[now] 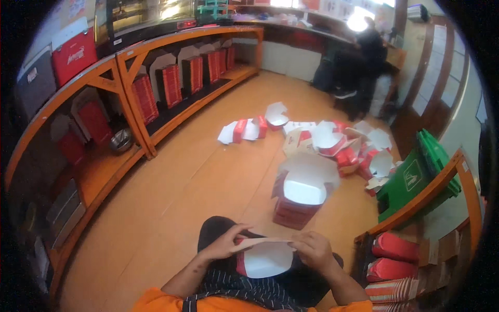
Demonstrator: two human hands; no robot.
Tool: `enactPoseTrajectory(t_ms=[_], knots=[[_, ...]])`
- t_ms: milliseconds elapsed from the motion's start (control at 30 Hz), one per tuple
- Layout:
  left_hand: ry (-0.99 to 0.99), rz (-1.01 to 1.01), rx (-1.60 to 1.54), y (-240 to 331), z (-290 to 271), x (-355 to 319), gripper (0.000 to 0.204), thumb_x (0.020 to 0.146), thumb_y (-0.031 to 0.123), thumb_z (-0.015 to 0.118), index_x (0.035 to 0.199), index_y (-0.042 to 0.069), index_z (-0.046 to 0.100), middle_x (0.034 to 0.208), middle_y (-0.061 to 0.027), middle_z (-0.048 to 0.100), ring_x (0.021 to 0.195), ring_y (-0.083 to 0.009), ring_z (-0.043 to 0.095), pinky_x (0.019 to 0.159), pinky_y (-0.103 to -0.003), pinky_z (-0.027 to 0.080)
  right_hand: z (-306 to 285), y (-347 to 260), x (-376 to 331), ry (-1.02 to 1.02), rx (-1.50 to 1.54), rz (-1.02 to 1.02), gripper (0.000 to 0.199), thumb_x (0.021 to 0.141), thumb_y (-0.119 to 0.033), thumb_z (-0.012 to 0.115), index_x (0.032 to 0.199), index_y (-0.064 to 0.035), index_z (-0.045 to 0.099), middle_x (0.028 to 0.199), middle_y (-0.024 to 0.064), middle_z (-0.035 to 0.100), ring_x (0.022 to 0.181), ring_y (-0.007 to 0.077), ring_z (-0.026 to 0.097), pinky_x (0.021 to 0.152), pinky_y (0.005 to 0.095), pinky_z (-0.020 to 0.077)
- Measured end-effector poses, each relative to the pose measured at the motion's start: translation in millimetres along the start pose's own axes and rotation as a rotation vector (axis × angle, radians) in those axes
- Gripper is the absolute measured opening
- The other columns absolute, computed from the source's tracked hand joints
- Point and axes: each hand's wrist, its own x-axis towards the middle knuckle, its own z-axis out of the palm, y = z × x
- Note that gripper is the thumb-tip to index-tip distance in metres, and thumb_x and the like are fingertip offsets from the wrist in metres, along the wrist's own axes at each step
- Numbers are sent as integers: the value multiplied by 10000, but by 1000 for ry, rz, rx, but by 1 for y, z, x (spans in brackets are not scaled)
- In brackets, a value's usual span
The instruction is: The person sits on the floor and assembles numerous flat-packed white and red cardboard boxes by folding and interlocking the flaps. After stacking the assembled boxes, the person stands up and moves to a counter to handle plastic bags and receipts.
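Observation:
A red paperboard food box (267,260) with a white inside rests over my lap, its open top toward me. My left hand (228,244) grips the box's far left corner, fingers along the folded flap. At the right end of that flap, my right hand (314,250) pinches the edge between thumb and fingers. Just beyond my knees stands a stack of nested red boxes (297,208), white inside, with their top flaps spread upward. The underside of the box in my hands is hidden.
Loose folded boxes (328,138) lie heaped on the orange-brown floor (192,171). A wooden shelf (192,99) with box stacks runs along the left. On the right are a green bin (408,177) and a rack of flat red cartons (395,247). A person (364,62) in dark clothes is farther back.

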Motion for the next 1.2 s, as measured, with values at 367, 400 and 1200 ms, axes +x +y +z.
enactPoseTrajectory(t_ms=[367, 400, 1200], knots=[[263, 277, -147, -41, 10, 8, 280, 970, 212, 515, 1138, 8, 606, 1204, -115, 580, 1162, -200, 524, 1004, -320, 397, 115, -3, -53, 391, 1385, 1031, 464, 970, -243, 532, 1373, -28, 450, 1340, 111, 519, 1242, 224, 470, 1074, 348, 336], [248, 191, -52, -30, 10, 9, 288, 971, 213, 512, 1157, 12, 602, 1216, -120, 576, 1169, -202, 520, 1009, -324, 394, 113, -1, -52, 391, 1423, 1018, 454, 968, -249, 536, 1362, -34, 466, 1339, 108, 521, 1243, 225, 470, 1074, 349, 336], [-223, -17, -190, -17, 52, 137, 522, 931, 378, 603, 1270, -5, 498, 1204, -111, 551, 1101, -162, 539, 914, -319, 466, 79, 91, -149, -138, 338, 1110, 503, 896, -173, 627, 1306, 54, 444, 1218, 174, 571, 1120, 279, 535, 1003, 377, 400]])
